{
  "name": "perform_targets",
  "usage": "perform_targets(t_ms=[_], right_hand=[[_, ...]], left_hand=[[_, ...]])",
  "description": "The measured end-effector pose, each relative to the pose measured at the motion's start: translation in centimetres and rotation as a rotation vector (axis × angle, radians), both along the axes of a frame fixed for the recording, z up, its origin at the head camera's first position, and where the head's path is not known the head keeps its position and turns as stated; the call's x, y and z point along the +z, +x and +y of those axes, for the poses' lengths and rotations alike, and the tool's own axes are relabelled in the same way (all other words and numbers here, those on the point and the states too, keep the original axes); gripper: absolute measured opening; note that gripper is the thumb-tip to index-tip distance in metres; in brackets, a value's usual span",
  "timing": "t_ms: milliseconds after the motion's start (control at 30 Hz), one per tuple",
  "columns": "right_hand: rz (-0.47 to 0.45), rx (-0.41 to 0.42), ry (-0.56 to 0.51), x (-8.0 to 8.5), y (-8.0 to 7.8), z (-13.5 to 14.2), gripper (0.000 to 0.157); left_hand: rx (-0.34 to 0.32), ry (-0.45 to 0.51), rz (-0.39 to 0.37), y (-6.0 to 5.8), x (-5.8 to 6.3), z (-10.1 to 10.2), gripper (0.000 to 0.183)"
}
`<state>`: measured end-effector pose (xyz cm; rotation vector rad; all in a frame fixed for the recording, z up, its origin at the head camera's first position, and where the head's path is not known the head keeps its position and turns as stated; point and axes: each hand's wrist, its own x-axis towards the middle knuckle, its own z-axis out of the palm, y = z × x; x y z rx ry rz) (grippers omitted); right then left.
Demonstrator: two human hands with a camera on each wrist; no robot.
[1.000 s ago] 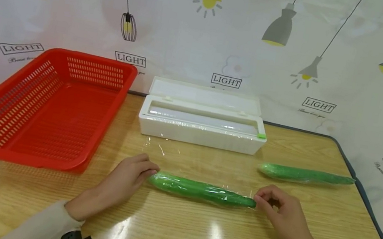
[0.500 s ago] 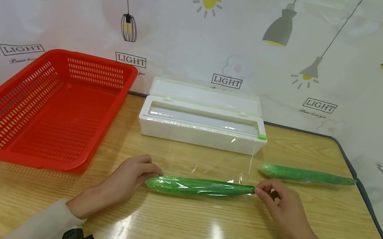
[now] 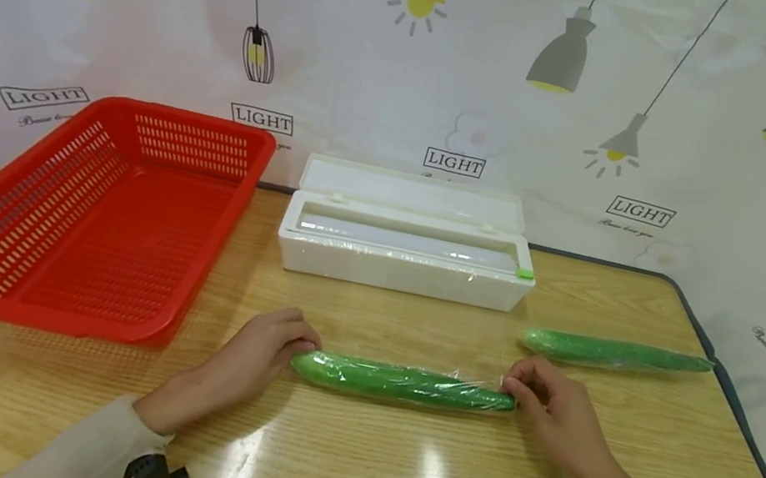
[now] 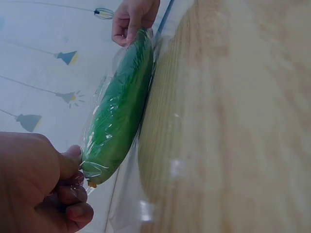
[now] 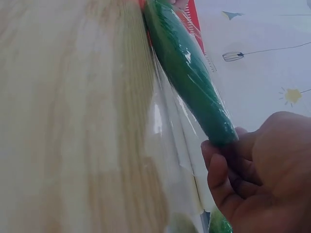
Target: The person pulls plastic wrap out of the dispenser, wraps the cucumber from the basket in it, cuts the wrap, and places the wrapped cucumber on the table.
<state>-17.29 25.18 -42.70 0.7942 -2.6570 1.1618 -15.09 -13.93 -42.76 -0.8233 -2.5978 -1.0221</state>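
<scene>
A green cucumber [image 3: 397, 383] lies crosswise in front of me, covered in shiny cling film [image 5: 157, 116]. At its left end, my left hand [image 3: 261, 352] pinches the film between thumb and curled fingers; the left wrist view shows the film bunched there by the cucumber's tip. My right hand [image 3: 565, 422] pinches the film at the narrow right end, its fingertips right against the cucumber. In the head view, a white cling film box [image 3: 400, 273] stands behind the cucumber with its lid up and the roll visible inside.
A second film-wrapped cucumber [image 3: 615, 353] lies at the right, beyond my right hand. On the left stands a red plastic basket [image 3: 194, 275] with slotted sides. The wooden table [image 3: 330, 467] ends at a printed backdrop [image 3: 378, 86] behind the box.
The cucumber's right end swung away from me, then came back, so it lies level again with its film shifted. My right hand has moved slightly left; my left hand stays near the left end.
</scene>
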Motion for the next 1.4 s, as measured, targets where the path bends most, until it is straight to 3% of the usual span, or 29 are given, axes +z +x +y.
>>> perform_targets(t_ms=[333,567,867,967,1167,1300,1400], right_hand=[[-0.088,-0.051,0.016,-0.3,-0.3,0.0,0.009],[-0.216,-0.008,-0.033,0.0,-0.6,0.2,0.007],[-0.155,0.19,0.0,0.6,-0.6,0.9,0.026],[-0.14,0.247,0.014,0.6,-0.7,1.2,0.03],[0.002,0.401,0.049,0.5,-1.0,1.7,0.054],[0.039,0.435,0.11,0.7,-1.1,1.9,0.065],[0.028,0.426,0.163,0.8,-1.0,2.1,0.06]], left_hand=[[0.093,-0.012,-0.136,-0.4,0.4,0.2,0.005],[0.076,-0.003,-0.151,-0.6,0.4,0.0,0.006],[0.028,0.029,-0.164,-1.0,0.1,-0.5,0.007],[0.045,0.034,-0.215,-1.1,0.2,-0.5,0.007],[0.088,0.041,-0.292,-1.2,0.3,-0.6,0.008],[0.089,0.057,-0.287,-1.2,0.2,-0.8,0.008],[0.087,0.043,-0.28,-1.3,0.2,-0.8,0.008]])
